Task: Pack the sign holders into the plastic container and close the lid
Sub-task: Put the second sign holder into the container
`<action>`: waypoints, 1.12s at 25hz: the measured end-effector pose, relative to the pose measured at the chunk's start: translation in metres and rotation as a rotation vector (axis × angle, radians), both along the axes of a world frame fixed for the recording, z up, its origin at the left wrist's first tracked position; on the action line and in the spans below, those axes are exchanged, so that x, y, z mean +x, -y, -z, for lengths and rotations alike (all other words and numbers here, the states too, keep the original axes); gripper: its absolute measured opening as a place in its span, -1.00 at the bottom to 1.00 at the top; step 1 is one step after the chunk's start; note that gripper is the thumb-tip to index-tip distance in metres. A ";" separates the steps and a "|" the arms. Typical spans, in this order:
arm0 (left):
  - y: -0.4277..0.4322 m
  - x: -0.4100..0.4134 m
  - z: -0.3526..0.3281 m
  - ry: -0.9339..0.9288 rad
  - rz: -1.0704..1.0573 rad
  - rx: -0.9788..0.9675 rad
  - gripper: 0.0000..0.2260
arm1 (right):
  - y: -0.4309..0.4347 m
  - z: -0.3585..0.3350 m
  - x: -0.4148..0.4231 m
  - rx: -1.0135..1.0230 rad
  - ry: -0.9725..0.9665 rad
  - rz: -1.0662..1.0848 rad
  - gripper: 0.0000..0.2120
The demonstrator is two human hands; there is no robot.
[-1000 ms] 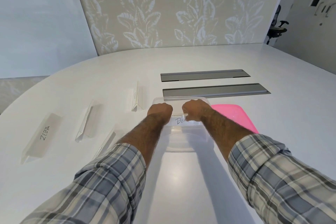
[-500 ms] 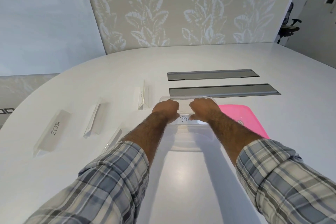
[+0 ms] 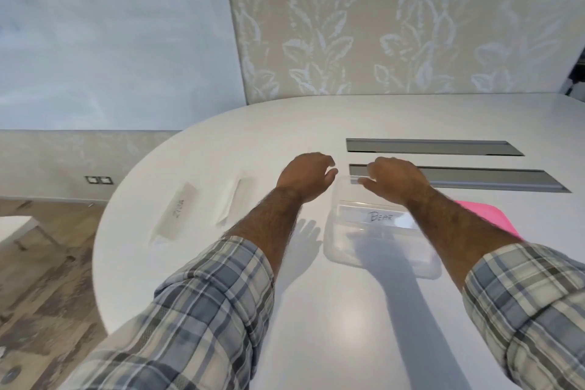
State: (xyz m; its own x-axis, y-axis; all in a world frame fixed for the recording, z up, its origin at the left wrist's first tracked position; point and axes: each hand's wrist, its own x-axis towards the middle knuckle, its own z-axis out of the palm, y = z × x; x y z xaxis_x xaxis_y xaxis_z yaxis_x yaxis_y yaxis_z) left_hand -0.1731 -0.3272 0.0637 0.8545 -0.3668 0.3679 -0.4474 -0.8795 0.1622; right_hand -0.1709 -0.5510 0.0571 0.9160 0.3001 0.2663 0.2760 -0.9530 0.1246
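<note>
A clear plastic container (image 3: 345, 250) sits on the white table in front of me. Inside it lies a clear sign holder labelled "BEAR" (image 3: 380, 218). My right hand (image 3: 395, 180) hovers over the container's far rim, fingers spread, holding nothing. Left of the container, my left hand (image 3: 308, 176) is raised with fingers loosely apart and empty. Two more sign holders lie on the table to the left: one with writing (image 3: 174, 218) and a plain one (image 3: 229, 203). The pink lid (image 3: 487, 215) lies right of the container, partly hidden by my right forearm.
Two grey cable slots (image 3: 433, 147) (image 3: 493, 180) are set into the white table (image 3: 332, 326) behind the container. The table's rounded edge curves on the left, with wooden floor beyond. A leaf-patterned wall panel stands behind the table.
Both hands have let go of the "BEAR" sign holder, which now lies in the container. My left hand has moved left off the container. The view has swung left.
</note>
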 end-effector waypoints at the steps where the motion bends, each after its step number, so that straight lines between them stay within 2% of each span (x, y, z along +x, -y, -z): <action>1: -0.018 -0.001 -0.002 0.009 -0.025 0.014 -0.68 | -0.012 -0.005 0.002 0.018 -0.007 -0.015 -0.62; 6: -0.126 -0.022 0.000 -0.009 -0.329 0.063 -0.54 | -0.098 -0.020 0.012 0.015 -0.052 -0.144 -0.54; 12: -0.238 -0.057 0.024 -0.113 -0.710 -0.022 -0.54 | -0.217 -0.017 0.021 -0.003 -0.098 -0.332 -0.45; 14: -0.266 -0.065 0.037 -0.176 -0.783 -0.072 -0.47 | -0.255 -0.012 0.027 -0.004 -0.127 -0.389 -0.42; 18: -0.304 -0.071 0.066 -0.303 -0.831 -0.150 -0.23 | -0.317 0.001 0.041 -0.031 -0.164 -0.458 -0.35; 21: -0.322 -0.065 0.086 -0.400 -0.819 -0.219 -0.16 | -0.358 0.011 0.054 -0.053 -0.225 -0.468 -0.36; 28: -0.346 -0.046 0.118 -0.403 -0.722 -0.241 -0.45 | -0.420 0.034 0.083 -0.102 -0.279 -0.489 -0.38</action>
State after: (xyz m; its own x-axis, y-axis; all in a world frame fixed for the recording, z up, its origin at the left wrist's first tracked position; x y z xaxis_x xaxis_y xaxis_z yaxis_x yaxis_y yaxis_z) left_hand -0.2191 0.0187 -0.0544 0.9307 0.3655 -0.0157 0.3398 -0.8479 0.4070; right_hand -0.0882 -0.1311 0.0235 0.6958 0.7180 -0.0187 0.7173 -0.6934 0.0682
